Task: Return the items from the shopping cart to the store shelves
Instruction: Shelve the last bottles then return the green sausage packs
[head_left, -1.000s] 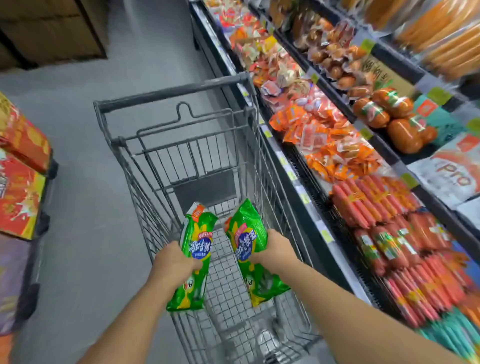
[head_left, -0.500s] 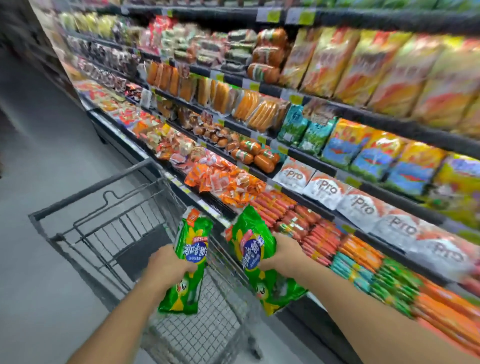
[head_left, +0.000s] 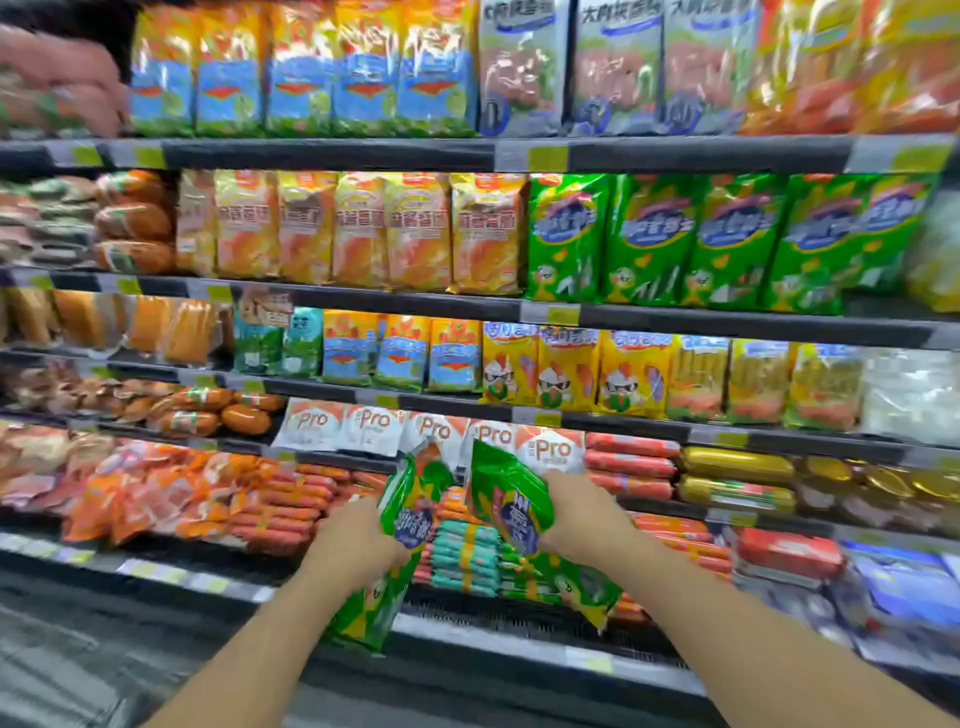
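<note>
My left hand (head_left: 350, 545) grips a green sausage packet (head_left: 400, 525) by its middle, held upright in front of the lower shelves. My right hand (head_left: 584, 514) grips a second green sausage packet (head_left: 511, 499), tilted with its top leaning left. Both packets hang over the bottom chilled tier. A row of matching green packets (head_left: 727, 239) stands on the second shelf from the top, up and to the right of my hands. The shopping cart is out of view.
The shelves (head_left: 363, 156) fill the view, packed with sausage packs; white "Pro" packs (head_left: 374, 428) sit just behind my hands. Another person's hand (head_left: 67, 78) reaches onto the top shelf at the far left. The lowest shelf's front rail (head_left: 519, 644) runs below my forearms.
My view has swung from the cart to face the shelves squarely. Both hands have carried the green packets away from the cart toward the shelves. The cart has left the frame.
</note>
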